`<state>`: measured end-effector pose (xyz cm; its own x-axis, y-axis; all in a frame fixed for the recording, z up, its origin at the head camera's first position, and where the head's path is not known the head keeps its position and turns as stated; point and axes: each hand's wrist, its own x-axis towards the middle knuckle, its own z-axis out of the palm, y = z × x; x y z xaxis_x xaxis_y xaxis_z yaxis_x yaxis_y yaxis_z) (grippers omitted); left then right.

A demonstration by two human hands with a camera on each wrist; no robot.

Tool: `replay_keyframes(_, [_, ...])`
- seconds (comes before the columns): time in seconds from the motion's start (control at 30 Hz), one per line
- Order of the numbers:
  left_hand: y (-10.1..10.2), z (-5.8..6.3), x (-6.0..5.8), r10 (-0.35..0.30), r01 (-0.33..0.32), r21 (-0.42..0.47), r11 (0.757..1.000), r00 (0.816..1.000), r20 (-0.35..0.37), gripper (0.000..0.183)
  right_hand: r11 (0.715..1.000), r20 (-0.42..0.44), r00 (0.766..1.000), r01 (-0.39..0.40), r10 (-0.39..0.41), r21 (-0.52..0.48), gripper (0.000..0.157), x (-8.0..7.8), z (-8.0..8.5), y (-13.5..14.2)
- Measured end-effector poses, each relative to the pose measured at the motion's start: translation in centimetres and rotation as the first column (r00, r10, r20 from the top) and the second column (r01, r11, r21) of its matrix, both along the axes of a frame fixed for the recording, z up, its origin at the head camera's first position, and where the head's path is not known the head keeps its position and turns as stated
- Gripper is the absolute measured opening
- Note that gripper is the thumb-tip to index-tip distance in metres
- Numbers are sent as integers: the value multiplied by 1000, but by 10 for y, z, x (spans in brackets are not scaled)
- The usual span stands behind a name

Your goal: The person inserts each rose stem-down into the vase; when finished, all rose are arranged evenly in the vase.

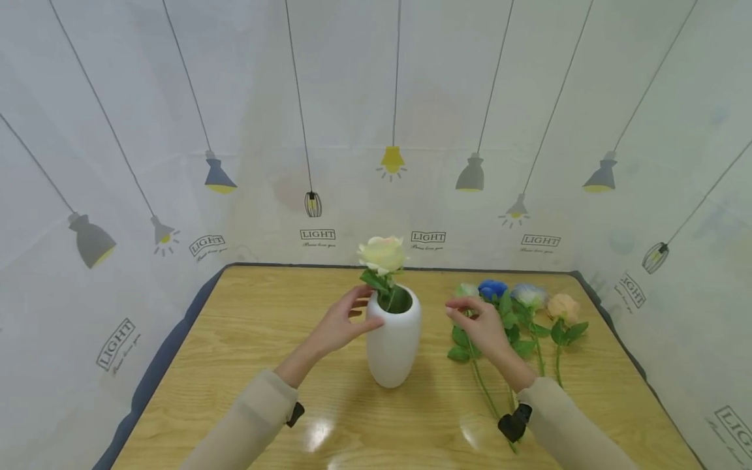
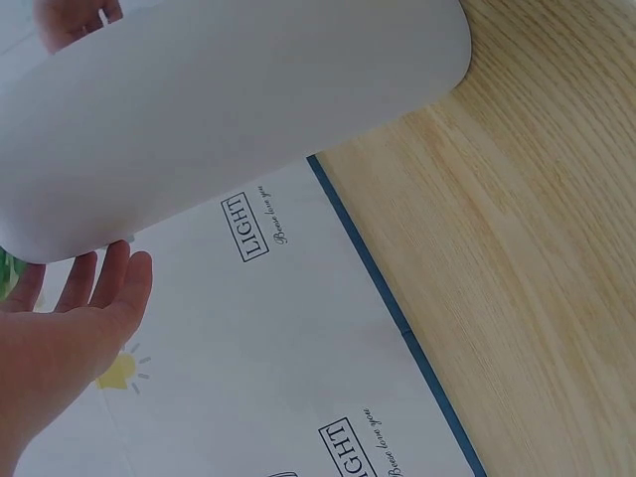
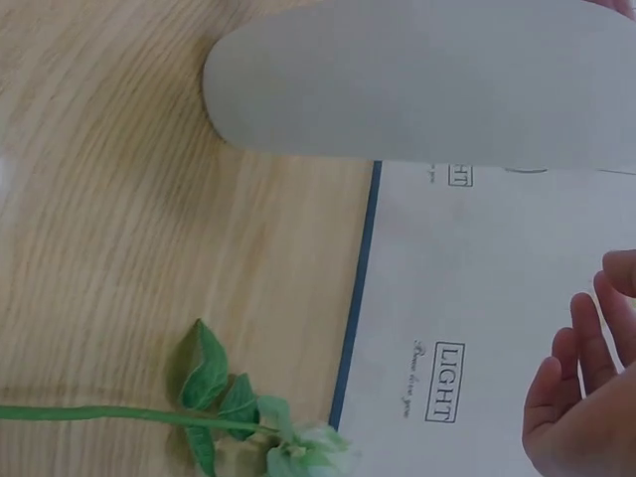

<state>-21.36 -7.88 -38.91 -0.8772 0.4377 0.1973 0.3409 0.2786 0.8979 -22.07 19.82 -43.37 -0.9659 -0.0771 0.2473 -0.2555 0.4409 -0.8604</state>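
A white vase stands upright on the table, and a cream-white rose rises from its mouth with green leaves below the bloom. My left hand holds the vase at the left of its rim, thumb over the front and fingers around the side. In the left wrist view, the fingertips of the left hand meet the vase's edge. To the right of the vase, my right hand hovers with nothing in it, thumb and index finger near each other. The right wrist view shows its other fingers loosely bent.
Right of the vase lie several roses: a pale green-white one, a blue one, a pale blue-white one and a peach one. Their stems run toward the front of the wooden table. A lamp-printed white cloth encloses it.
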Motion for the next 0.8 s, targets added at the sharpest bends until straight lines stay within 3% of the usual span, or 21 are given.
replay_keyframes(0.4, [0, 1, 0, -2, 2, 3, 1000, 1000, 0, 60, 1000, 108, 994, 19, -18, -2, 30, 1, -37, 34])
replay_keyframes(0.8, [0, 0, -1, 1, -1, -1, 1000, 1000, 0, 60, 998, 246, 968, 57, -51, -17, 32, -4, -64, 56])
